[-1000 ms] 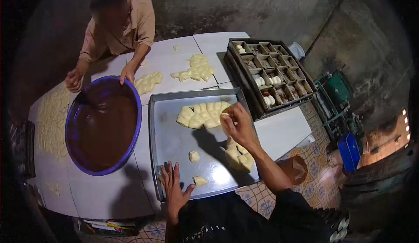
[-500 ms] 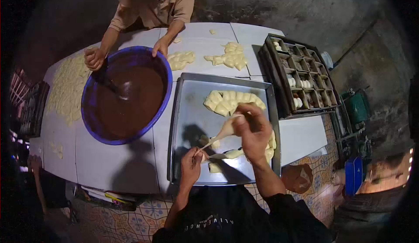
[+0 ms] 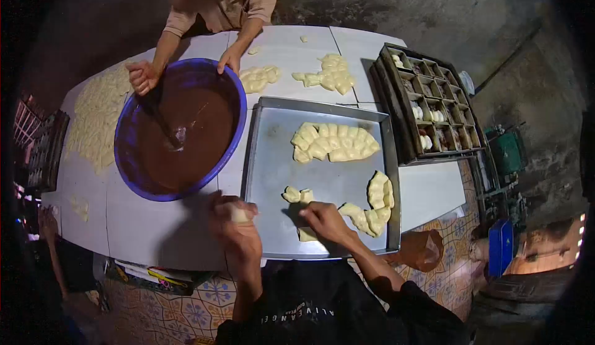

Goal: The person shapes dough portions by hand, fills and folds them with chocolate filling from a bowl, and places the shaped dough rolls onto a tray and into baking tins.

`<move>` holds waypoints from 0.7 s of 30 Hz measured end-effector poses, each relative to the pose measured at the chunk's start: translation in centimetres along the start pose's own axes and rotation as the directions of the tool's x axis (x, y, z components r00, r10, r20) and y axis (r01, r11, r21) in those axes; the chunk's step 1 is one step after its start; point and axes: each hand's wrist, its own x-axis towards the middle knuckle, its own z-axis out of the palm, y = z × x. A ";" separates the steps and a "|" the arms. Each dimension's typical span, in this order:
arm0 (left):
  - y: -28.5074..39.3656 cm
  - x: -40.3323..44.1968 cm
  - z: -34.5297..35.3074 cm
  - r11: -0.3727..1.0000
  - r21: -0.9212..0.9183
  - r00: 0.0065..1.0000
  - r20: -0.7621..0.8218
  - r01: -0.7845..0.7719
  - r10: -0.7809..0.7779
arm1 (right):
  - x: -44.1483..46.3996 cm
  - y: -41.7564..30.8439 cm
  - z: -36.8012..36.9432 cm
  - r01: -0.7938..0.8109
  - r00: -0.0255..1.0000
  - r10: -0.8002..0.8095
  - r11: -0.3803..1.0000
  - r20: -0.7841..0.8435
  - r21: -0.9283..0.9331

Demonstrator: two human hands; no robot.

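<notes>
My left hand (image 3: 240, 230), blurred by motion, is raised at the near left edge of the metal tray (image 3: 273, 153), its fingers closed around a pale piece of dough (image 3: 239, 214). Over the tray, my right hand (image 3: 328, 221) has its fingers curled together; whatever is at the fingertips is hidden. Just beyond those fingertips lie small dough pieces (image 3: 297, 195), and another dough piece (image 3: 307, 234) is partly under the hand. A curved strip of joined dough pieces (image 3: 334, 141) rests farther back in the tray. More dough (image 3: 379, 196) lies along its right side.
Left of the tray stands a blue basin (image 3: 232, 159) of brown liquid; a co-worker (image 3: 223, 4) holds its rim and a dark stick in it. Dough pieces (image 3: 99, 115) cover the table's left end. A divided crate (image 3: 434, 103) stands at the right.
The dough stretched between my hands has parted. My left hand has moved left with a piece, and my right hand has dropped down and left. The co-worker's stick has shifted in the basin.
</notes>
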 end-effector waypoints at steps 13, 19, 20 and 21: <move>-2.7 -4.9 -1.9 0.592 0.755 0.687 0.590 -0.282 -0.424 | 1.0 -10.5 -0.2 -0.003 0.996 -0.073 0.520 0.048 0.854; -2.9 -3.6 -4.6 0.534 0.834 0.771 0.431 -0.141 -0.469 | 2.4 -8.7 -8.6 0.527 0.819 -0.259 0.692 -0.512 0.494; -2.3 -3.4 -4.4 0.533 0.831 0.805 0.424 -0.163 -0.415 | 3.1 -6.6 -9.5 0.469 0.795 -0.229 0.820 -0.561 0.329; -2.6 -3.4 -4.8 0.591 0.801 0.847 0.375 -0.092 -0.376 | 3.3 -3.7 -9.5 0.226 0.906 -0.149 0.962 -0.397 0.155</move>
